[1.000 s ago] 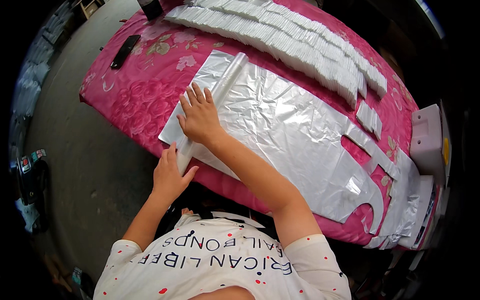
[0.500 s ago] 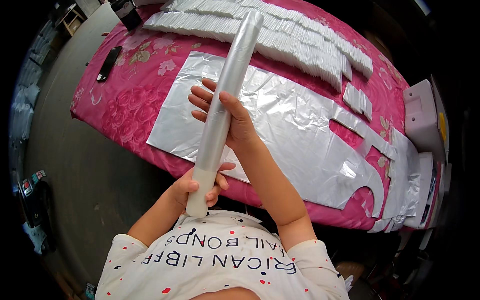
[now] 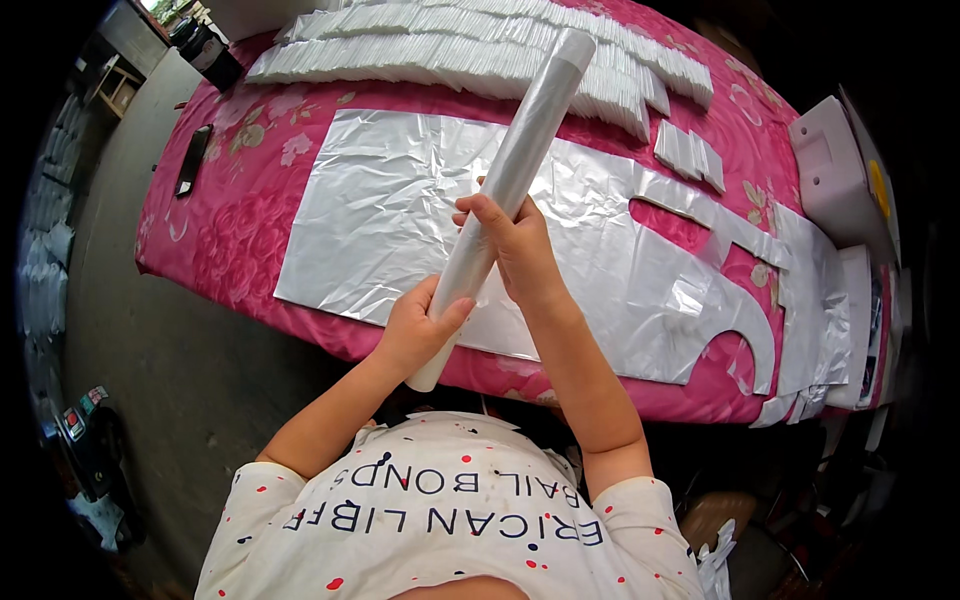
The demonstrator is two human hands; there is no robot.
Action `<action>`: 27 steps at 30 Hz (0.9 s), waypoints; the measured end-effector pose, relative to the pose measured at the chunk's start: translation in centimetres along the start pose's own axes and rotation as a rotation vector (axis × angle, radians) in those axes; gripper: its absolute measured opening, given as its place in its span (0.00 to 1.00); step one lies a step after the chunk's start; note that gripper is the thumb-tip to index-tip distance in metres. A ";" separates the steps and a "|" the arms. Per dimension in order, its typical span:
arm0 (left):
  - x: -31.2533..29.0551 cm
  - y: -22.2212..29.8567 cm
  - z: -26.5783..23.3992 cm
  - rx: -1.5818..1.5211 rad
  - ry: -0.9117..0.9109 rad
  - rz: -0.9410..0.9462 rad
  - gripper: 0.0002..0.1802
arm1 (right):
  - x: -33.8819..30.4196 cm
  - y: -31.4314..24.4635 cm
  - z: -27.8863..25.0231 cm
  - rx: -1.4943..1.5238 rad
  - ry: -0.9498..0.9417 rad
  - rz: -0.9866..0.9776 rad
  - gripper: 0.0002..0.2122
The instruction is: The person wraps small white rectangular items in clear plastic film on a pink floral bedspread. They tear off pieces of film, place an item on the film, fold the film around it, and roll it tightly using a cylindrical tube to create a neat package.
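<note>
A long roll of thin translucent plastic film (image 3: pixel 522 145) is held up at a slant, its far end leaning right. My left hand (image 3: pixel 418 325) is wrapped round its lower part, thumb on top. Higher up, my right hand (image 3: pixel 518 245) grips the roll near its middle, with fingers partly hidden behind it. Beneath both hands lies a flat, shiny, creased sheet of whitish plastic (image 3: pixel 370 220) with curved cut-outs and strap-like strips at its right end. Whether it is one layer or several I cannot tell.
Long rows of folded white packets (image 3: pixel 430 50) line the table's far side, with a small group (image 3: pixel 690 155) apart. The pink floral tablecloth (image 3: pixel 240 230) holds a black phone (image 3: pixel 194 160) and a dark cup (image 3: pixel 205 52) at left. A white box (image 3: pixel 838 175) stands at right.
The roll has shifted right and leans further over. My left hand has moved up from the roll's lower end, and my right hand has closed round its middle.
</note>
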State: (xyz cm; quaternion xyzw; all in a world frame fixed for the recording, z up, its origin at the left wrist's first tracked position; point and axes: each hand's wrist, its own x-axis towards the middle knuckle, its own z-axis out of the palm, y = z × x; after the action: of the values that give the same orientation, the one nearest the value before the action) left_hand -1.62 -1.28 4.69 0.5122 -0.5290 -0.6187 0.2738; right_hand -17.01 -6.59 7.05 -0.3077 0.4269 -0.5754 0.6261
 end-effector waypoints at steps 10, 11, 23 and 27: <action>-0.3 2.0 0.0 -0.150 -0.363 -0.082 0.20 | -0.9 -1.4 -1.1 0.094 -0.075 -0.065 0.32; -0.5 2.7 0.5 -0.124 -0.335 -0.079 0.20 | -0.7 -1.4 -1.2 0.072 -0.041 -0.074 0.32; -0.6 1.5 0.7 -0.309 -0.465 -0.224 0.20 | -2.0 -0.6 -1.0 0.231 -0.004 -0.010 0.33; -0.7 0.6 0.3 -0.306 -0.545 -0.226 0.23 | -2.4 0.2 -1.3 0.263 0.013 -0.002 0.32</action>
State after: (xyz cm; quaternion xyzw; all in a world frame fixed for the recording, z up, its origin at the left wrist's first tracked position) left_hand -1.81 -0.68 5.46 0.3364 -0.4235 -0.8317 0.1255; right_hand -17.98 -4.06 6.77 -0.2197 0.3513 -0.6291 0.6577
